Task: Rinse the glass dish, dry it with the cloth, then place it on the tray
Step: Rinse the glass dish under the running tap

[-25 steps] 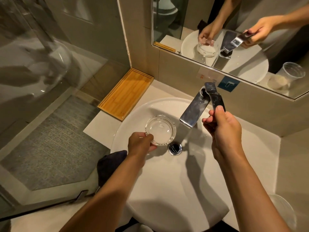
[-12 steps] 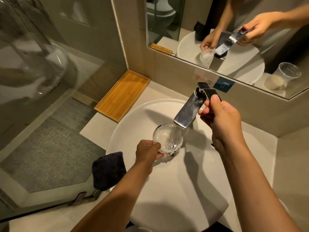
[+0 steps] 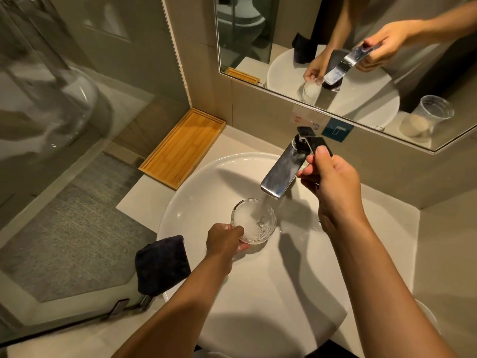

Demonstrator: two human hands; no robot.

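A round clear glass dish [image 3: 254, 221] is held by its near rim in my left hand [image 3: 224, 239], above the white sink basin [image 3: 196, 200]. Water runs from the chrome tap spout [image 3: 280, 174] into the dish and splashes inside it. My right hand [image 3: 329, 182] grips the tap's lever handle [image 3: 313, 143], thumb on top. A dark folded cloth [image 3: 161, 264] lies on the basin's left edge. The bamboo tray [image 3: 184, 148] sits empty on the counter at the back left.
A mirror [image 3: 361, 60] above the counter reflects both hands and a clear plastic cup [image 3: 428, 117]. A glass shower partition [image 3: 64, 125] stands to the left. The beige wall runs close behind the tap.
The lever has been lifted and water now flows. My left hand has brought the dish right, under the spout, where it fills and splashes.
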